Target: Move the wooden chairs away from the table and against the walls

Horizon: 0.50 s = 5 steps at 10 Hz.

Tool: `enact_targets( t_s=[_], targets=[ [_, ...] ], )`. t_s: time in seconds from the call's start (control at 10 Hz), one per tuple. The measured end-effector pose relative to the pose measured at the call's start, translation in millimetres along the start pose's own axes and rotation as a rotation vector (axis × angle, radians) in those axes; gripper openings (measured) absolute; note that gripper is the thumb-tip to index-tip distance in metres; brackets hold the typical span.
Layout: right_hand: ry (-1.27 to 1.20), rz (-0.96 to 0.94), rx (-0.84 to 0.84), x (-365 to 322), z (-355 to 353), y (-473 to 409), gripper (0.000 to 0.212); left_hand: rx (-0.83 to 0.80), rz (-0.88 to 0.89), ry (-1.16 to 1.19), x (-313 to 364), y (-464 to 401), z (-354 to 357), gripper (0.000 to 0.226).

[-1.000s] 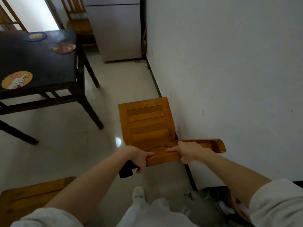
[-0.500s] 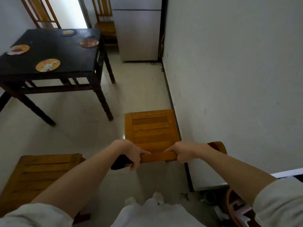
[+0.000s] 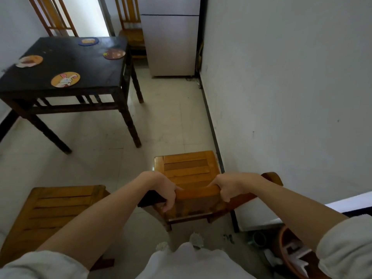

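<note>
I have both hands clamped on the top rail [image 3: 198, 193] of the wooden chair [image 3: 188, 170]: my left hand [image 3: 164, 189] toward its left end, my right hand [image 3: 229, 185] toward the right. The chair stands on the floor, clear of the black table's [image 3: 66, 63] near right corner. Its seat points away from me, and the rail runs across my view toward the white wall [image 3: 281, 97]. The right rail end looks nearly touching that wall, though I can't be sure. My right hand is nearer, so any remaining shove goes rightward.
</note>
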State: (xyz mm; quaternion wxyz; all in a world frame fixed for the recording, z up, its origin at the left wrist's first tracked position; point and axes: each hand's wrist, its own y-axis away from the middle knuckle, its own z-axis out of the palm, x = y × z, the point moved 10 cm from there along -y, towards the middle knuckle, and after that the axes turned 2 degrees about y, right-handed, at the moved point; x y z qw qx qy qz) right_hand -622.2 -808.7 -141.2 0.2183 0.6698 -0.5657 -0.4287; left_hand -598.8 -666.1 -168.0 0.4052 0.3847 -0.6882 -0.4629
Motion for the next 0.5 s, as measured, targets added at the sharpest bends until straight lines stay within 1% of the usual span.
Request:
enact_targets(
  t_s=[0.1, 0.2, 0.3, 0.4, 0.5],
  targets=[
    [0.024, -0.012, -0.038, -6, 11, 2, 0.060, -0.037, 0.033, 0.014, 1, 2, 12, 0.098],
    [0.019, -0.033, -0.017, -10, 15, 6, 0.046, -0.024, 0.078, 0.030, 4, 6, 18, 0.095],
    [0.017, -0.050, 0.037, -10, 15, 7, 0.033, 0.183, 0.193, -0.081, 16, 14, 6, 0.075],
    [0.022, -0.041, 0.058, -12, 14, 16, 0.035, 0.516, 0.337, -0.158, 37, 32, -5, 0.063],
    [-0.205, -0.138, 0.157, -27, -11, 45, 0.040, 0.753, 0.462, -0.038, 61, 41, -7, 0.057]
  ],
)
